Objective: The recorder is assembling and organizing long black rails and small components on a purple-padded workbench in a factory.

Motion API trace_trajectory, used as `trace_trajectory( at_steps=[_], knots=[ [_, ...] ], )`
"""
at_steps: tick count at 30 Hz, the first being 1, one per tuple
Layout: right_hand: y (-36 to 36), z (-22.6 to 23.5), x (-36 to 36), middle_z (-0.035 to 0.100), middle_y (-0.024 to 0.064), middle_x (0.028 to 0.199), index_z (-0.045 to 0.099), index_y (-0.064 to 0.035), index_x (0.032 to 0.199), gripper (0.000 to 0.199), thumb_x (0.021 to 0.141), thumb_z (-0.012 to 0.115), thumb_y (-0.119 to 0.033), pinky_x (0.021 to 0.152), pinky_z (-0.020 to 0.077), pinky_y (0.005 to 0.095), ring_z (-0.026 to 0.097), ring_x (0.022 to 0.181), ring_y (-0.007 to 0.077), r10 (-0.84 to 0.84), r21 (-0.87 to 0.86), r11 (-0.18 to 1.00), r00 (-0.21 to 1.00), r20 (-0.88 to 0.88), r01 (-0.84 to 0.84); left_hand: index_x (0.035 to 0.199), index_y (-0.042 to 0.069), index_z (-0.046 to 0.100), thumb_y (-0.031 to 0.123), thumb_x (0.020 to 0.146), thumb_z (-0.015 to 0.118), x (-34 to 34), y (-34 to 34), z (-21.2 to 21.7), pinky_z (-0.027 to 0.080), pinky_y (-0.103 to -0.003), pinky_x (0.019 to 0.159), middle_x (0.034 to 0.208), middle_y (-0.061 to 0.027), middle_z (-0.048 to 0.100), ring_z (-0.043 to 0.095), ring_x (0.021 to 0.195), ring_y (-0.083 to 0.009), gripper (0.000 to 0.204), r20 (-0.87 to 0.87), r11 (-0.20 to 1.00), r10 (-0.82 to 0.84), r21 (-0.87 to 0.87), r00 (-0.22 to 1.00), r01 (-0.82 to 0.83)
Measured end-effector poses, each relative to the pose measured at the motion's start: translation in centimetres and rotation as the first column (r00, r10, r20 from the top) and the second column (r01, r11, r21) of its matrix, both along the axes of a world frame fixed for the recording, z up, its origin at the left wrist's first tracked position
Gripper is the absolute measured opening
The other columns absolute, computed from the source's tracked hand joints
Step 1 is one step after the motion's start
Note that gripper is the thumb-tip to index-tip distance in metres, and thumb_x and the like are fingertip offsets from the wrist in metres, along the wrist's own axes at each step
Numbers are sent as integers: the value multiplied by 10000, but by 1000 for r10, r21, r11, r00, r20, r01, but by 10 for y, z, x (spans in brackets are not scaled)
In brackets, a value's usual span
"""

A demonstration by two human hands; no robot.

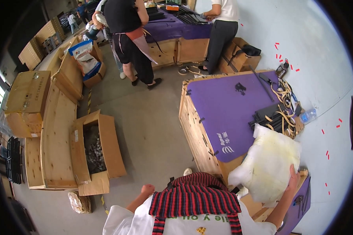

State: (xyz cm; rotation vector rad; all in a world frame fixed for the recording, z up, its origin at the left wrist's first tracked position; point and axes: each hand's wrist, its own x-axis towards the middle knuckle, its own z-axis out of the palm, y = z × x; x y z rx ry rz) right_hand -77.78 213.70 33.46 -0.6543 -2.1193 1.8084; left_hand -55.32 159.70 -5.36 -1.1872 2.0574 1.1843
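Head view. Item: 1 yellowish-white pillow-type pad [272, 162], rumpled, film-like surface. Handling (est.): prob. light, soft, floppy, poss. slippery; unlikely to break, film may tear. Suggested hold: R edge + opp. L edge, flat palms, no hard pinch. R hand [291, 181]: grasping pad at R edge. L hand [147, 190]: loosely curled, nothing seen in it. Pad loc.: L & fwd of R hand; well apart from L hand, to its R. Purple mat [219, 109]: fwd-L of R hand, beyond pad; pad/mat contact unclear.

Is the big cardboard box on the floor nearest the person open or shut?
Open. The box has its flaps turned outward, and a heap of loose pieces shows inside.
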Motion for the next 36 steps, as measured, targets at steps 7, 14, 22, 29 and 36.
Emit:
trace_trajectory(
  at_steps=[7, 14, 22, 29, 36],
  knots=[
    [0, -33, -40, 584, 168, 1061, 470, 81, 1166, 533, 794, 663, -248, 761, 501, 364, 599, 878, 255, -49, -286, 957, 999, 23, 53, 888, 159, 681, 451, 719, 598, -38, -25, -49, 491, -352, 783, 920, -82, 659, 625, 891, -223, 347, -111, 951, -288, 87, 951, 298],
    [-9, -36, -76, 572, 169, 1071, 470, 60, 1176, 536, 788, 661, -256, 780, 486, 370, 581, 907, 265, -82, -281, 956, 996, 19, 84, 928, 162, 674, 486, 727, 587, -123, -122, -66, 488, -359, 797, 961, -98, 648, 616, 919, -245, 392, 3, 912, -403, -83, 915, 402],
    [-64, -30, -70, 590, 145, 1018, 489, 68, 1147, 482, 799, 632, -233, 752, 462, 315, 577, 852, 220, -256, -160, 956, 966, -46, 245, 936, 166, 667, 479, 772, 484, -279, -146, 0, 477, -390, 824, 999, -111, 630, 593, 955, -299, 398, 3, 735, -678, -48, 735, 677],
    [-142, -33, -127, 592, 144, 1033, 502, 51, 1149, 480, 793, 638, -241, 785, 443, 326, 573, 871, 225, -353, -38, 935, 936, -8, 353, 877, 113, 658, 368, 761, 484, -415, -166, -1, 470, -443, 798, 930, -153, 629, 600, 890, -324, 330, -118, 589, -805, -43, 581, 807],
    [-240, -16, -199, 595, 143, 1050, 518, 31, 1150, 478, 786, 645, -251, 824, 421, 339, 568, 894, 232, -452, 125, 885, 892, -1, 449, 856, 95, 666, 264, 758, 481, -561, -221, 10, 484, -458, 763, 917, -180, 627, 605, 859, -353, 269, 19, 508, -860, -66, 510, 859]
  ],
)
